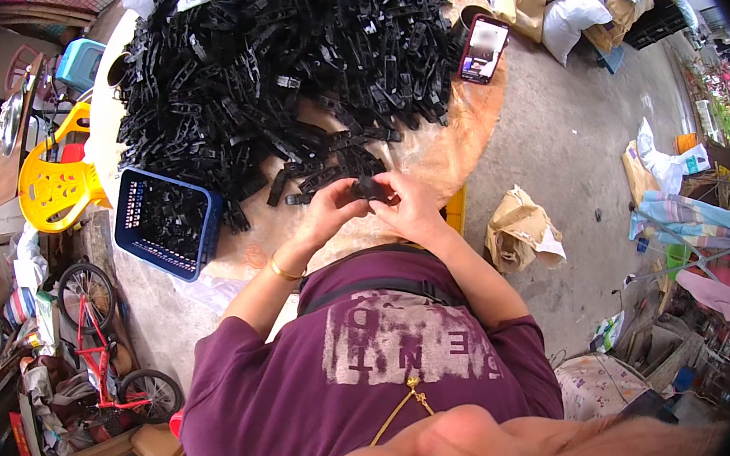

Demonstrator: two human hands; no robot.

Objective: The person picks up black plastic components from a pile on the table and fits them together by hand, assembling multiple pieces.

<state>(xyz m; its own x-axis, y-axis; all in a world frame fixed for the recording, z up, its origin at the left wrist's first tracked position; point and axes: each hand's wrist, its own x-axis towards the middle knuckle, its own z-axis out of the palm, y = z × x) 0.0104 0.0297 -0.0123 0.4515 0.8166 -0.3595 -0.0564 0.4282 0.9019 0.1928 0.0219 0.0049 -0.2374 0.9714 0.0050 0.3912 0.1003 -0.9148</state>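
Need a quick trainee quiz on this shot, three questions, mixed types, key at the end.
1. True or false: the left hand and the right hand meet at one small black piece.
2. Which of these has black pieces inside it?
A) yellow chair
B) blue basket
C) red bicycle
3. Fill in: the phone is on the person's ____ side of the pile of black pieces.

Key:
1. True
2. B
3. right
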